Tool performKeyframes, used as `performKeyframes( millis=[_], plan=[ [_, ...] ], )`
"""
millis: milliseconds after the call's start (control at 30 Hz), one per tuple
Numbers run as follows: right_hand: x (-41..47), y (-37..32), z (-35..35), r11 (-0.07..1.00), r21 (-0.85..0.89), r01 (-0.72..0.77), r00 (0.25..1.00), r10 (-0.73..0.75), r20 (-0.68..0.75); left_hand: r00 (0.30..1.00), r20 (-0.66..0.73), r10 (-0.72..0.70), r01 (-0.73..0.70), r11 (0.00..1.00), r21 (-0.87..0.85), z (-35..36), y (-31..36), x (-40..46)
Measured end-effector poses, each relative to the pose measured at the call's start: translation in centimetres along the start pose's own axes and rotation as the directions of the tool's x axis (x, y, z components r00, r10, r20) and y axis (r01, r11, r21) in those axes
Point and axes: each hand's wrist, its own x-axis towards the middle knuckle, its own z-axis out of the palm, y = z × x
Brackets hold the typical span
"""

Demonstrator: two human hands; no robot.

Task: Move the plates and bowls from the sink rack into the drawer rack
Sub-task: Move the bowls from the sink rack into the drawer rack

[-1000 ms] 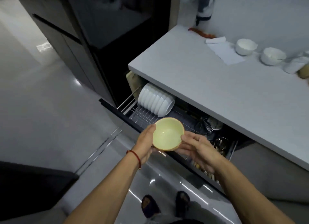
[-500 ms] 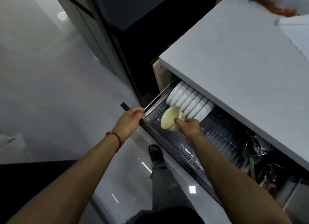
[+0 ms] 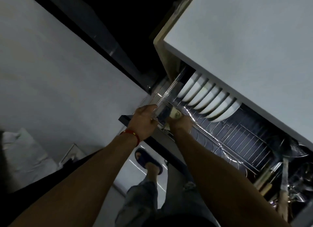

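Note:
The pulled-out drawer rack (image 3: 237,138) of wire sits under the white counter, with a row of several white bowls (image 3: 208,98) standing on edge at its left back. My right hand (image 3: 180,124) holds a small yellow bowl (image 3: 176,115) low in the rack's front left corner, just in front of the white bowls; my fingers hide most of it. My left hand (image 3: 144,121) grips the rack's left front corner rail, next to the yellow bowl.
The white countertop (image 3: 245,40) overhangs the drawer's back. Metal utensils and a strainer (image 3: 291,167) fill the drawer's right end. The dark drawer front (image 3: 160,147) runs toward me. My sandalled foot (image 3: 147,159) stands on the glossy floor below. A dark cabinet rises at left.
My right hand has lowered the yellow bowl deeper into the rack's left front corner. My left hand has shifted onto the corner rail. My head has come closer over the drawer.

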Motion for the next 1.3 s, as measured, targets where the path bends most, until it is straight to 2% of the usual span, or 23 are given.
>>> performKeyframes(
  millis=[200,367,533,600,733,800,933,1033,1167,1300],
  plan=[
    [0.1,-0.9,3.0,0.994,0.043,-0.099,0.995,0.099,-0.004,1.0,0.026,0.006,-0.006,1.0,-0.023,-1.5,-0.5,1.3],
    [1.2,-0.4,3.8,0.97,0.153,-0.19,0.978,0.174,0.115,0.998,0.064,-0.006,0.006,1.0,0.0,-2.2,-0.9,1.8],
    [1.3,0.6,2.3,0.99,0.074,-0.123,0.975,0.107,0.194,0.997,0.078,0.021,-0.021,1.0,0.002,-2.0,-0.4,1.4],
    [1.0,1.4,0.8,0.989,0.106,-0.098,0.973,0.073,0.22,0.997,0.061,0.042,-0.042,0.999,-0.005,-2.1,0.1,0.9],
    [-1.1,3.8,-4.4,0.997,0.064,-0.031,0.986,0.02,0.163,0.994,-0.01,0.11,-0.11,0.99,-0.084,-2.3,1.4,-0.7],
    [-3.2,4.8,-7.2,0.987,0.16,-0.026,0.991,0.005,0.131,0.99,-0.057,0.131,-0.138,0.979,-0.149,-2.3,2.5,-1.7],
    [-9.1,5.9,-12.6,0.882,0.468,0.06,0.993,-0.1,0.061,0.98,-0.021,0.2,-0.195,0.922,-0.334,-1.2,6.4,-4.0],
    [-14.6,7.4,-16.7,0.754,0.643,0.136,0.986,-0.164,-0.017,0.929,0.061,0.364,-0.334,0.899,-0.284,0.7,10.0,-6.9],
    [-20.6,10.6,-21.2,0.594,0.767,0.242,0.969,-0.187,-0.161,0.803,0.196,0.563,-0.524,0.823,-0.22,3.9,15.2,-12.6],
    [-24.5,15.2,-25.7,0.471,0.811,0.348,0.937,-0.202,-0.285,0.724,0.279,0.63,-0.554,0.773,-0.308,7.1,19.9,-18.8]
  ],
)
